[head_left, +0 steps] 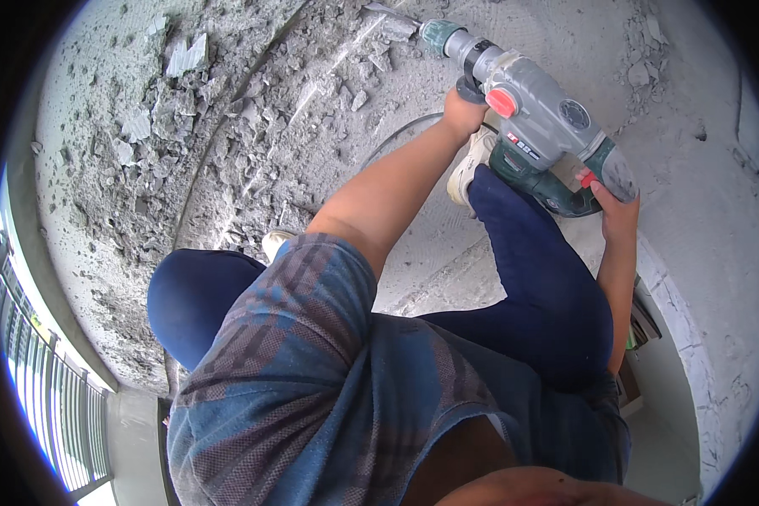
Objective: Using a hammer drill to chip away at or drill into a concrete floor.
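Note:
A grey and dark green rotary hammer (544, 110) with a red round knob lies across the upper right, nose toward the upper left. My left hand (464, 114) is closed round its side handle (471, 89), just behind the green chuck (438, 36). Wrapped on the rear handle, my right hand (617, 212) has its thumb near the red trigger (588, 180). A flat chisel bit (388, 11) sticks out of the chuck toward the rubble; dust and chips surround its tip. The right hand's fingers are mostly hidden behind the handle.
Broken concrete rubble (198, 114) and loose chips cover the floor at left. A dark cable (219, 126) crosses it. My white shoe (474, 164) stands close beside the tool. A railing (55, 371) lies at far left, a broken-edged ledge (679, 308) at right.

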Demonstrator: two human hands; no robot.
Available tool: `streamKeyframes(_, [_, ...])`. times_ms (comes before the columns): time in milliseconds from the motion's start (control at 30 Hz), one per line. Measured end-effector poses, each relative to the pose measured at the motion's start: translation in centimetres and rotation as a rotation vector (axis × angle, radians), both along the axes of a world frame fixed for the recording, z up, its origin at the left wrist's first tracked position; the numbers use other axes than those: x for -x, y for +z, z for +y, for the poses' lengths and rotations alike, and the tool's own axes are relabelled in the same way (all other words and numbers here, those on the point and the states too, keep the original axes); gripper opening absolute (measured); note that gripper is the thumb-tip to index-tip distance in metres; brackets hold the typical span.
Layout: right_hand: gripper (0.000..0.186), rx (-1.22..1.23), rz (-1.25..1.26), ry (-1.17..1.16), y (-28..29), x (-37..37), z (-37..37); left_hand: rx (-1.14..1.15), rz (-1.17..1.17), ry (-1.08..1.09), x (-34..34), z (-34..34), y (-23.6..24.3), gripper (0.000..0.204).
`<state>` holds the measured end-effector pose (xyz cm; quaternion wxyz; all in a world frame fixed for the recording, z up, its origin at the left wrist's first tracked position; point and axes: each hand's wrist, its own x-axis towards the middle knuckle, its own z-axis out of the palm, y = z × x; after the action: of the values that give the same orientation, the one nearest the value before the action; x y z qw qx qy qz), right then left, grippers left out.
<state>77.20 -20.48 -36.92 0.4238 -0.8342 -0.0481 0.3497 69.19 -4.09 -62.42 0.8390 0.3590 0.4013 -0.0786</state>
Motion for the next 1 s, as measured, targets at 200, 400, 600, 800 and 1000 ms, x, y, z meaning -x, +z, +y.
streamKeyframes(200, [0.027, -0.034, -0.096, 0.13, 5.7, -0.4, 6.4, 0.028, -0.171, 0.116, -1.2, 4.7, 4.9, 0.034])
streamKeyframes(400, [0.029, 0.02, -0.144, 0.232, 8.3, 0.2, 15.9, 0.025, -0.184, 0.248, -0.3, 8.9, 6.5, 0.029])
streamKeyframes(600, [0.029, 0.092, -0.233, 0.323, 10.0, 0.5, 21.2, 0.157, -0.184, 0.374, -0.9, 11.0, 6.6, 0.022])
streamKeyframes(800, [0.029, 0.174, -0.261, 0.37, 10.9, 0.0, 25.5, 0.121, -0.126, 0.424, -0.7, 12.8, 8.4, 0.009])
streamKeyframes(1000, [0.023, 0.313, -0.248, 0.425, 11.0, -0.9, 29.5, 0.139, -0.121, 0.487, -1.1, 14.8, 8.5, 0.015])
